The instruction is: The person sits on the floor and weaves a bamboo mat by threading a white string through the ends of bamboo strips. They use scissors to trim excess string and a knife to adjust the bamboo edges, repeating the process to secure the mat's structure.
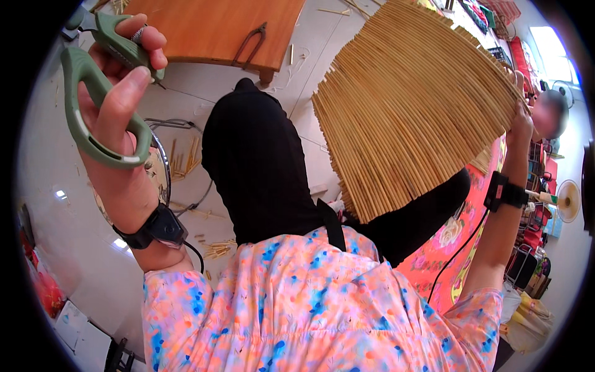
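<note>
Raised at the upper left, my left hand (121, 99) is closed around a pair of scissors (73, 105) with green loop handles. Their grey blades point to the upper left, partly out of the picture. On the other side, my right hand (522, 124) grips the right edge of a large fan-shaped mat (415, 111) made of thin tan stalks laid side by side. The mat is held up over my right leg, with uneven stalk ends along its left side. Its grip point is partly hidden by the mat edge.
A brown wooden table (204, 28) bears a pair of dark pincers (261, 29) near its right side. Cut stalk pieces (220, 249) and cables lie on the tiled floor. A floral red cloth (427, 273) spreads at the right; another person (548, 118) is beyond the mat.
</note>
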`<action>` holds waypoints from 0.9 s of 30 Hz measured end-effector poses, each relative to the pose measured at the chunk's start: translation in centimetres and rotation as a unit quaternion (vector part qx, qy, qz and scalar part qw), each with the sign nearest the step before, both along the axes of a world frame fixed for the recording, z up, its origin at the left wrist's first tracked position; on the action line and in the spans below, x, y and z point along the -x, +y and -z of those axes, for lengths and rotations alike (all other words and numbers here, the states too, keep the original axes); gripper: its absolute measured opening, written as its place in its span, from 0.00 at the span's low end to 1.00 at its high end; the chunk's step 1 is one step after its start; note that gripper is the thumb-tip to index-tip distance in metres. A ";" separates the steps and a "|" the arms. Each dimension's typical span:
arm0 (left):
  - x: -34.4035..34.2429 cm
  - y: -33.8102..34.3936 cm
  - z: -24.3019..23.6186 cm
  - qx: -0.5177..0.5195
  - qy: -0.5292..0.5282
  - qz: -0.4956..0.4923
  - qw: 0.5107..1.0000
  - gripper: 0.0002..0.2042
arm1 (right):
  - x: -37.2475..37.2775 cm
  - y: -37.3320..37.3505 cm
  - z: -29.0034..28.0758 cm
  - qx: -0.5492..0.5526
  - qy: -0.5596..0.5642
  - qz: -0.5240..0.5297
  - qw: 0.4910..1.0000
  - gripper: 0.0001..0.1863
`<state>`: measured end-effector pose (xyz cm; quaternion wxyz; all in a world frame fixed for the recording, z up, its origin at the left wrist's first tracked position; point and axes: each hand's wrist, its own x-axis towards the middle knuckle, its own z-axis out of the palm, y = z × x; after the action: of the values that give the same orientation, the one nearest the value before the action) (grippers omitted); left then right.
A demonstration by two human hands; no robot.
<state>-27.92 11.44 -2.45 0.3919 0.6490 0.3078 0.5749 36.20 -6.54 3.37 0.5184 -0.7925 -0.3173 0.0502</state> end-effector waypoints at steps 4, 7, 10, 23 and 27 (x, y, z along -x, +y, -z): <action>0.4 0.1 0.2 0.014 -0.009 -0.011 1.000 0.24 | 2.6 1.1 0.3 0.000 0.026 0.031 0.999 0.25; 0.4 0.8 0.7 0.023 -0.026 0.007 0.999 0.24 | -2.6 -1.6 0.6 0.084 -0.109 -0.010 0.990 0.24; 0.4 0.3 0.8 0.056 -0.043 -0.018 0.997 0.25 | 2.1 1.1 1.1 0.004 0.001 0.034 0.999 0.24; 0.1 2.2 2.6 0.095 -0.053 -0.013 0.994 0.26 | 5.8 1.3 0.1 -0.013 -0.012 0.094 0.995 0.25; 0.3 2.4 3.1 0.104 -0.054 -0.020 0.993 0.26 | 5.4 1.5 0.7 -0.009 -0.027 0.104 0.994 0.25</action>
<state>-28.18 13.87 -5.57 0.4616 0.5663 0.3570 0.5820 30.78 -5.06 2.70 0.5192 -0.8176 -0.2473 -0.0286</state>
